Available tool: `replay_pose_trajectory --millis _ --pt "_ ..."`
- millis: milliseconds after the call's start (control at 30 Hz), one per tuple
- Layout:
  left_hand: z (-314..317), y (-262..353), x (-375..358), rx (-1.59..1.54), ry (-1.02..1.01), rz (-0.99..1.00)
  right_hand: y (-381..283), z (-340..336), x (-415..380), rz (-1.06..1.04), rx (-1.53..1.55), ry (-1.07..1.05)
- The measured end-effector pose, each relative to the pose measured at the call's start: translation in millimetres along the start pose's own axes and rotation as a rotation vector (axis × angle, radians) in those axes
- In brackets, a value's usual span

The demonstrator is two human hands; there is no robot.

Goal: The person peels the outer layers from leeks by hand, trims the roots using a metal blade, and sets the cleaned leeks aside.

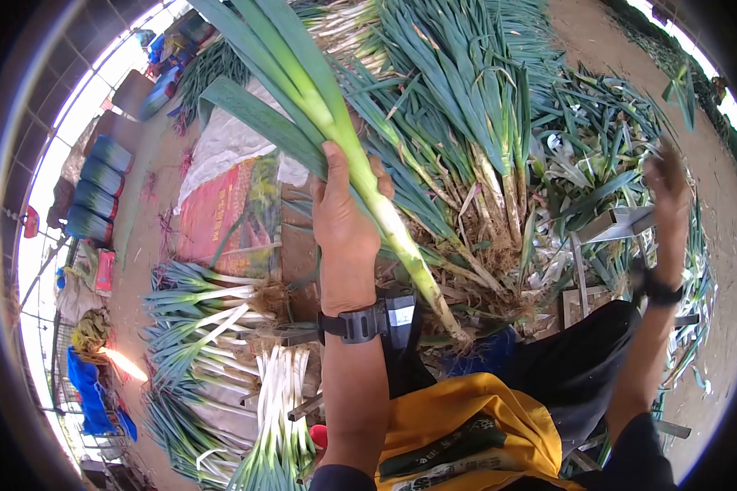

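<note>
My left hand (345, 214) is closed around the pale stalk of a large green onion (391, 222). The stalk slants, with green leaves up at the top left and roots down near my lap. Off to the right, my right hand (670, 186) is raised, somewhat blurred, its fingers apart and nothing seen in them. A loose green leaf (681, 94) shows just above that hand. Behind the held stalk lies a big heap of untrimmed green onions (458, 106) with soil on their roots. Cleaner white-stalked green onions (282, 401) lie in bunches at lower left.
Stripped leaves (602, 123) pile up at the right, beside a metal frame (618, 223). A red printed sack (217, 214) covers ground on the left. Packed bundles (98, 184) stand along the left mesh wall. A yellow apron (467, 425) covers my lap.
</note>
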State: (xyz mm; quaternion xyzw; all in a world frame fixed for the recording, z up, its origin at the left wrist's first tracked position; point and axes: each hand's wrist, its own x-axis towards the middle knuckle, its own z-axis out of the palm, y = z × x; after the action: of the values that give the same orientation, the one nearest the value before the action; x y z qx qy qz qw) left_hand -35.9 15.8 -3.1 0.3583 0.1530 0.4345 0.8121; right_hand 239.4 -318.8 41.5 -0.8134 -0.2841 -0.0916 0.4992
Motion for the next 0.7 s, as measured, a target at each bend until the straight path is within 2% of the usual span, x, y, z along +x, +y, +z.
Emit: replay_pose_trajectory --millis 33,67,100,167,200,267,367,533,700 --pt "2.7 -4.6 -0.2 -0.009 0.001 -0.019 15.1 25.4 -27.1 -0.277 -0.165 -0.105" --pt "5.5 -9.8 -0.3 -0.006 -0.004 -0.026 -50.1 64.7 -72.9 -0.074 0.031 -0.216" --pt "8.5 -15.1 -0.3 -0.051 0.002 -0.026 -65.5 98.2 -103.4 -0.177 0.103 -0.195" --pt "14.0 -21.5 -4.6 -0.084 0.002 -0.044 -86.2 143.2 -145.8 -0.176 0.255 -0.306" --pt "18.1 -20.9 -9.3 -0.05 -0.007 -0.057 -91.1 161.0 -156.9 -0.248 0.248 -0.298" --pt "21.2 -23.5 -12.4 -0.02 -0.021 -0.067 -100.6 187.7 -169.6 -0.263 0.259 -0.286" --pt "20.2 -27.8 -11.3 -0.032 0.025 -0.07 -105.6 212.2 -175.2 -0.22 0.194 -0.16" --pt "17.4 -28.4 -9.9 -0.089 0.067 -0.172 -93.8 220.5 -173.7 -0.197 0.136 -0.15" --pt "18.6 -37.4 -11.8 -0.054 0.177 -0.17 -86.0 222.9 -174.6 -0.167 0.123 -0.131"
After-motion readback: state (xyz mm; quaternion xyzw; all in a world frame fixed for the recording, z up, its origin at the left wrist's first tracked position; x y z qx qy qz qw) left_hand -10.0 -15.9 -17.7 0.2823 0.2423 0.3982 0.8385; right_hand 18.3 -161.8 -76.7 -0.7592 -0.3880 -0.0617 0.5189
